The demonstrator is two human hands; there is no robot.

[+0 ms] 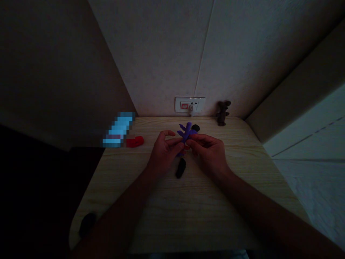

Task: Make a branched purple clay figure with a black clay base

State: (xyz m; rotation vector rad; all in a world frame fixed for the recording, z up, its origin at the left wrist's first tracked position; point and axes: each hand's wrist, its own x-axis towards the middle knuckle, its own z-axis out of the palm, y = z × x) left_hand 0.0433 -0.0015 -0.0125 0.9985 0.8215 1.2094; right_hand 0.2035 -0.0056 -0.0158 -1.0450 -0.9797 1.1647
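Over the middle of the table, both my hands meet at a small purple figure (186, 133) that looks like modelling clay. It has a thick upright stem and pointed side pieces. My left hand (164, 151) pinches its lower part between thumb and fingers, the index finger curled out to the side. My right hand (211, 151) presses on its right side with thumb and fingertips. A bit of red (186, 147) shows between the fingers; its shape is mostly hidden. Just below the hands lies a black elongated lump (180, 168). Another black lump (195, 127) sits behind the figure.
Left on the wooden table (167, 216) are a red curved piece (135, 141) and a bright blurred-out screen (118, 130). A dark round object (87, 225) lies at the near left edge. A brown figurine (222, 113) stands by the wall, right of a wall socket (190, 104).
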